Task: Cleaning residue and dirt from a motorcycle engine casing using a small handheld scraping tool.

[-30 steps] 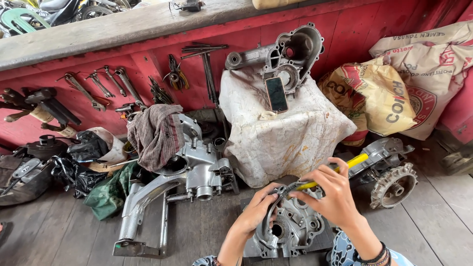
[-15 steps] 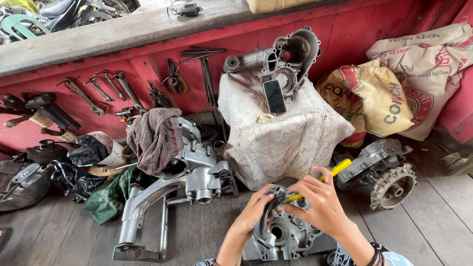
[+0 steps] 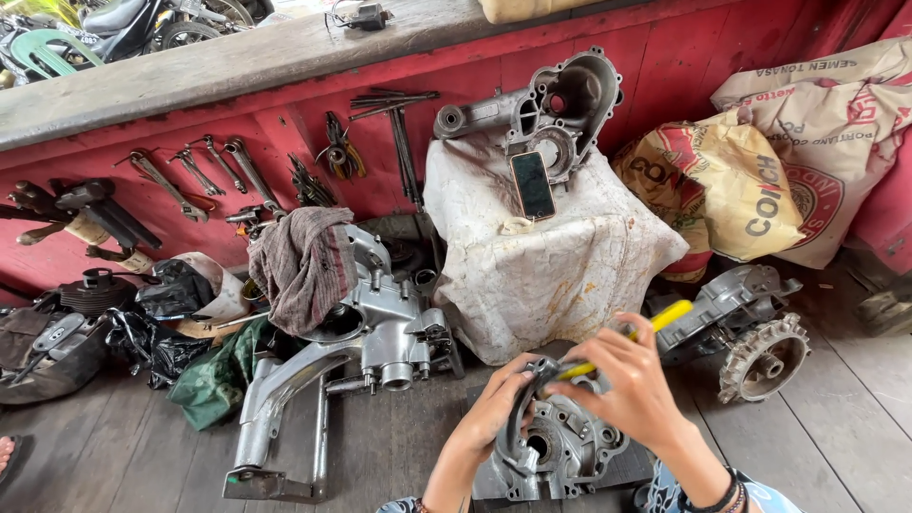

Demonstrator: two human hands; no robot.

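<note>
At lower centre, I see my left hand gripping the engine casing; my right hand closed round a yellow-handled tool, working it there.

Engine cover on floor at bottom centre, w/ left hand on its left edge, right hand above it. Draped block behind. Engine case w/ swingarm to left, sprocket part to right, sacks behind that.
</note>
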